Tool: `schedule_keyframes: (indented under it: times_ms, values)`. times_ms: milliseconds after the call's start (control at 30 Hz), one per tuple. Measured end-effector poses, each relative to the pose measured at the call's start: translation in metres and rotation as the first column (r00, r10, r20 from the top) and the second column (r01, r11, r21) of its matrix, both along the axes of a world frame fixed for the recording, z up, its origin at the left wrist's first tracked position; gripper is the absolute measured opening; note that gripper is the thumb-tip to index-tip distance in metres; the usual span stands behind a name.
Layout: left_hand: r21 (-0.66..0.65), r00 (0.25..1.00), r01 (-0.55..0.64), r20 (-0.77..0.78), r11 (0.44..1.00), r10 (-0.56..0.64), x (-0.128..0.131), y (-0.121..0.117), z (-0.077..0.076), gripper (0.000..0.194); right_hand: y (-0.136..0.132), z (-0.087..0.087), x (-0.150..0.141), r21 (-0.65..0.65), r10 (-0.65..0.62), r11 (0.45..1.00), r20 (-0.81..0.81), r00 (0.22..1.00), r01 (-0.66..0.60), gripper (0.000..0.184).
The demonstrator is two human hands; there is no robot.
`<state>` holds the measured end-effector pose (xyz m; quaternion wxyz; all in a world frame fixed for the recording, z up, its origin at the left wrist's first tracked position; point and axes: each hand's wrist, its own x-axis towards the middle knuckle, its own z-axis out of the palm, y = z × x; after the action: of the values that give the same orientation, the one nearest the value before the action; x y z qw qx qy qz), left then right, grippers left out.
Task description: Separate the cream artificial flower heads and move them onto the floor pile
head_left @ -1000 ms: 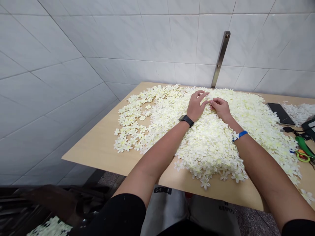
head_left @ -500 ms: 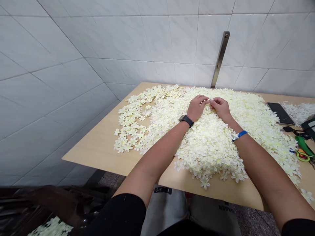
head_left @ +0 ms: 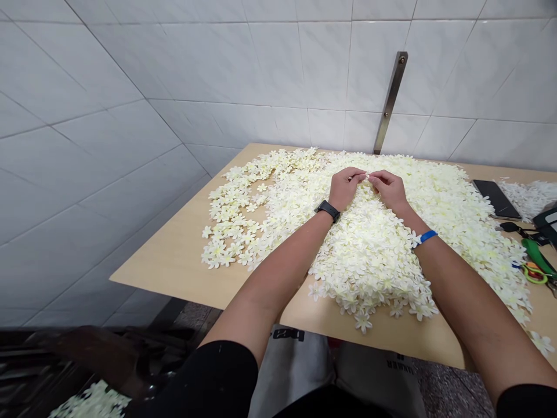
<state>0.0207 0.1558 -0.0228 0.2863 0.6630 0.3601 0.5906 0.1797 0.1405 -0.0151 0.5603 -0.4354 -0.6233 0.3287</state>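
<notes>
Over a thick heap of pale yellow-white artificial flowers, my left hand and my right hand meet with their fingertips close together. Both are closed in a pinch on a small artificial flower, mostly hidden by the fingers. A black watch is on my left wrist. Around my right wrist runs a blue band with a flower stuck at it.
The flowers spread over a light brown tabletop against a tiled wall. At the right lie a phone, thin white pieces and green-handled tools. A metal bar stands on the wall.
The fingertips of both hands have come slightly apart, my left hand shifting a little left. The flower heap looks the same.
</notes>
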Motion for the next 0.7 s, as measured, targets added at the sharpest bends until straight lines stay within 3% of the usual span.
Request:
schedule_keyframes:
  times_ms: [400, 700]
  values:
    - [-0.123, 0.989, 0.077, 0.132, 0.989, -0.061, 0.0005, 0.0051, -0.0019, 0.009, -0.0031, 0.0013, -0.0010, 0.021, -0.024, 0.999, -0.064, 0.998, 0.025, 0.028]
    - [0.050, 0.979, -0.143, -0.140, 0.988, 0.149, -0.0037, 0.0016, 0.0018, 0.024, -0.0028, 0.0030, -0.0010, 0.024, -0.038, 0.999, -0.099, 0.994, 0.040, 0.030]
